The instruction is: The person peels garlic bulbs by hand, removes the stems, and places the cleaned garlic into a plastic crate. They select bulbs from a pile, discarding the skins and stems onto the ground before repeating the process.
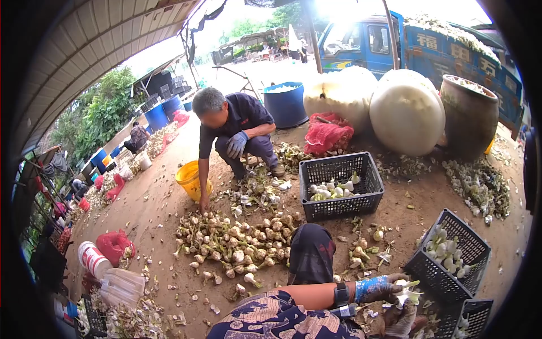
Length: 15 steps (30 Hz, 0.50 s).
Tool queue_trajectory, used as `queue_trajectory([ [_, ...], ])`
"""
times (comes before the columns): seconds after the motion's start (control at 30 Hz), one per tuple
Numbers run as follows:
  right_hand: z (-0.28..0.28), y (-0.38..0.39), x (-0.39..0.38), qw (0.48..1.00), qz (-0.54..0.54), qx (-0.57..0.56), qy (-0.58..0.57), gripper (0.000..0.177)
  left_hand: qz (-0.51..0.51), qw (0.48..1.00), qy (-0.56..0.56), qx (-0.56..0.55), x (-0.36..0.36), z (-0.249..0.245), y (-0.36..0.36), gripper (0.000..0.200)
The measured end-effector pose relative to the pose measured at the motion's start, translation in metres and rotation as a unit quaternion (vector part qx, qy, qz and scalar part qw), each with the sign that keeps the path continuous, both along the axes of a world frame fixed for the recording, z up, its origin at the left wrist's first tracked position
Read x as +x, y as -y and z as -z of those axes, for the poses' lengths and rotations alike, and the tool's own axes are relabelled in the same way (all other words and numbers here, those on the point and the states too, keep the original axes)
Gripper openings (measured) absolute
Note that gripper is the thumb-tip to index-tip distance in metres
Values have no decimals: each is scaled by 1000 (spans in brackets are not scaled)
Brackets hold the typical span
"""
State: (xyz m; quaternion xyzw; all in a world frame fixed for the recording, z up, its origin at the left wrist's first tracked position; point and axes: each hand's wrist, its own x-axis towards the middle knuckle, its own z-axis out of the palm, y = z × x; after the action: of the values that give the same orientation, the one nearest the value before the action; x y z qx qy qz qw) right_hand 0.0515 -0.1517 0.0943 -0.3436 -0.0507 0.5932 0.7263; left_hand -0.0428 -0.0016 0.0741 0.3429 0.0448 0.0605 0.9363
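My left hand (pixel 377 288), in a blue and white work glove, is closed around a garlic bulb (pixel 407 295) with a green stem and loosened white skin. Just below it, my right hand (pixel 400 321), in a dirty pale glove, has its fingers closed against the same bulb. Whether it also grips a tool is hidden. Close to both hands, a black crate (pixel 480 270) holds white, trimmed garlic bulbs (pixel 446 251). Another black crate (pixel 473 313) shows partly at the lower edge. Unpeeled garlic bulbs (pixel 240 240) lie in a heap beyond my knee (pixel 311 254).
A co-worker (pixel 231 124) squats across the heap, one bare hand at its edge, beside a yellow bucket (pixel 193 179). A black crate (pixel 341 206) with garlic stands ahead. Large jars (pixel 407 113), a blue barrel (pixel 284 104) and a blue truck (pixel 370 42) stand behind. Peelings litter the dirt floor.
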Motion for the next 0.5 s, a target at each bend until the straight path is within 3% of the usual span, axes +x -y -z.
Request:
queue_trajectory([
  [0.03, 35, -3, 10, 986, 103, 21, 129, 24, -49, 996, -11, 69, -2, -1, 3, 77],
  [0.07, 46, -17, 8, 987, 98, 20, 129, 24, -97, 985, -23, 138, -4, -1, 6, 84],
  [0.1, 56, -28, 7, 896, 102, 8, 433, 25, -152, 959, -40, 236, 6, 22, 9, 90],
  [0.13, 60, -35, 4, 714, 96, -7, 694, 26, -142, 971, -34, 189, 5, 9, 21, 80],
  [0.17, 62, -33, 1, 729, -11, -58, 682, 26, -126, 964, -107, 208, 6, 2, 15, 69],
  [0.2, 64, -35, 3, 745, -12, -77, 662, 23, -104, 952, -179, 225, 8, -3, 11, 59],
  [0.23, 39, -35, -6, 842, -51, -70, 533, 23, -122, 982, -132, 51, 19, 28, 0, 32],
  [0.27, 17, -34, -10, 915, -89, -52, 390, 23, -32, 982, -146, -119, 18, 25, -8, 30],
  [0.3, 22, -26, -5, 912, -81, -62, 397, 24, -60, 987, -118, -88, 18, 25, -6, 30],
  [0.33, 22, -20, -8, 954, -15, 32, 297, 27, -90, 990, -92, -57, 17, 28, -1, 30],
  [0.37, 33, -13, 4, 973, 28, 136, 182, 30, -57, 986, -53, -146, 14, 26, 1, 31],
  [0.4, 42, -5, 17, 968, 70, 232, 61, 35, -24, 982, -18, -185, 7, 25, 2, 30],
  [0.43, 6, 7, 14, 927, 124, 289, -203, 26, 11, 982, -14, -187, 0, 30, -5, 30],
  [0.47, -30, 20, 11, 812, 177, 330, -447, 18, 54, 981, -10, -187, -5, 34, -12, 30],
  [0.5, -24, 22, 16, 812, 187, 337, -439, 18, 20, 989, -45, -142, -14, 8, -14, 30],
])
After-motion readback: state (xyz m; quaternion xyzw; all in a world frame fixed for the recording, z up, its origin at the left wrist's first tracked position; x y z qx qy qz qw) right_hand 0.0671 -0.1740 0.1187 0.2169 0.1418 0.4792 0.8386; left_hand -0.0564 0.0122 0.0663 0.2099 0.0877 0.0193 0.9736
